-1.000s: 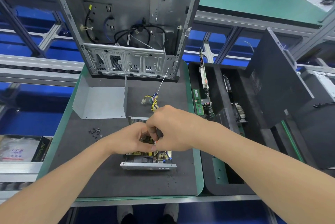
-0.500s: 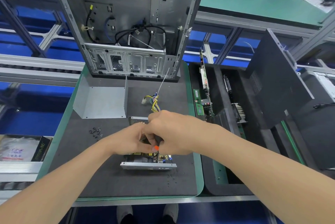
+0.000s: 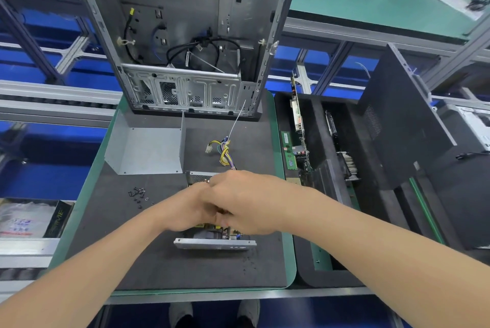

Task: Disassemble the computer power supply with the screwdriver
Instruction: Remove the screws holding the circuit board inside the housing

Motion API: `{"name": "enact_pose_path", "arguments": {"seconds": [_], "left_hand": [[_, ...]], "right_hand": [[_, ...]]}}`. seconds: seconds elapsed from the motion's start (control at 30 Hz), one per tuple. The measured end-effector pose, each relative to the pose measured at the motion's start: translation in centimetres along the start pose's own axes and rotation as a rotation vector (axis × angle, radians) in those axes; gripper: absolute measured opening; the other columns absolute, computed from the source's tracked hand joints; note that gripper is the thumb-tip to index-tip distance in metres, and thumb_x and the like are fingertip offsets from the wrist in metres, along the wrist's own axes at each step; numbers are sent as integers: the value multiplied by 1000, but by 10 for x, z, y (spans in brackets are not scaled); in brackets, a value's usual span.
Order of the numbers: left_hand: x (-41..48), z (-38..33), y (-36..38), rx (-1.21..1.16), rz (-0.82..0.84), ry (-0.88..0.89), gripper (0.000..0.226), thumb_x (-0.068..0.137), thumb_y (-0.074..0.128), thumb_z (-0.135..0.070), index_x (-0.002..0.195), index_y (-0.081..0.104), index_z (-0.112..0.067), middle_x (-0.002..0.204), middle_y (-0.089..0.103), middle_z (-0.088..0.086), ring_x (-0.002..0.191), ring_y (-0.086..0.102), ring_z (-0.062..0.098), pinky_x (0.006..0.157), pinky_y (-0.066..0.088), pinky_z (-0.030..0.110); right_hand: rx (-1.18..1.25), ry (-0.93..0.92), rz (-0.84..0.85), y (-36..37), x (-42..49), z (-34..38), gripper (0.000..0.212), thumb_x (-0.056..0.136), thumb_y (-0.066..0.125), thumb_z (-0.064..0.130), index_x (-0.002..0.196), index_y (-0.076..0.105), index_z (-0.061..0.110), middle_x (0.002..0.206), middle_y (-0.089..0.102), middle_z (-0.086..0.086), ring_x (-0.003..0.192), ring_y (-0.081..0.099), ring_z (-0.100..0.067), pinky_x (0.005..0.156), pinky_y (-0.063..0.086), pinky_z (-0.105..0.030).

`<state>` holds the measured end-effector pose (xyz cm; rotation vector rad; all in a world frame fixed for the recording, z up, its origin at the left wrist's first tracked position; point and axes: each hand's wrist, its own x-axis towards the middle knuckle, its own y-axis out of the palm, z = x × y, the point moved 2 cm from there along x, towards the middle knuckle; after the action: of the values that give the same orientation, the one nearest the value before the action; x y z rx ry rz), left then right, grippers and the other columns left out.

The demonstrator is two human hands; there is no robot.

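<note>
The opened power supply [image 3: 214, 244] lies on the dark foam mat, its grey front plate toward me and its circuit board exposed. Its yellow and purple cable bundle [image 3: 224, 152] trails off toward the back. My right hand [image 3: 246, 200] hovers over the board with its fingers curled round the screwdriver, which is almost wholly hidden in the fist. My left hand [image 3: 185, 211] presses against the right one from the left. The left fingertips are hidden under the right hand.
The removed grey cover [image 3: 148, 150] lies at the back left of the mat, and several loose black screws [image 3: 138, 193] sit in front of it. An empty computer case [image 3: 185, 36] stands behind. To the right are a black foam tray [image 3: 315, 120] holding circuit boards and a black side panel [image 3: 397, 120].
My right hand has sunk lower and closed over the left fingers. The orange part of the screwdriver seen half a second ago is now covered.
</note>
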<state>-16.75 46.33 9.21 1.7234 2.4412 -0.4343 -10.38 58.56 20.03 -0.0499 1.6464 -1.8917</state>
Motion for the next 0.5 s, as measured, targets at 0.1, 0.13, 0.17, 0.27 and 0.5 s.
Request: {"name": "enact_pose_path", "arguments": {"seconds": [0.1,0.13,0.17,0.27,0.5], "left_hand": [[2,5,-1,14,-11,-20,75,53,58,-29,118,64,8,105,74,17,95,65,21,97,58,51],[1,4,-1,52,-19,-32,58,57,62,-26,108,70,2,94,77,-1,88,66,11,93,60,40],[1,8,-1,80,-25,-38,37,66,69,-19,99,73,-6,82,74,-19,79,65,-2,83,60,25],[1,8,3,121,-78,-12,23,88,71,1,90,75,-21,80,75,-19,77,65,-6,72,54,17],[1,5,4,160,-79,28,40,92,78,-16,82,70,-54,80,72,-25,76,61,-8,73,49,15]], "right_hand": [[50,-56,60,-5,-3,-2,27,87,61,1,106,62,21,98,50,5,89,52,-20,65,55,-44],[49,-56,61,-7,-4,-3,27,86,62,2,106,62,20,96,47,6,84,48,-18,63,54,-43],[40,-42,48,-7,-4,-4,24,87,63,6,106,62,20,96,45,6,79,44,-17,60,52,-41],[-95,98,-57,-4,-3,2,16,95,62,33,101,61,18,83,44,1,69,47,-25,53,39,-33],[-102,76,27,-9,-2,-7,8,93,64,24,100,67,20,82,46,2,71,50,-25,45,22,-26]]}}
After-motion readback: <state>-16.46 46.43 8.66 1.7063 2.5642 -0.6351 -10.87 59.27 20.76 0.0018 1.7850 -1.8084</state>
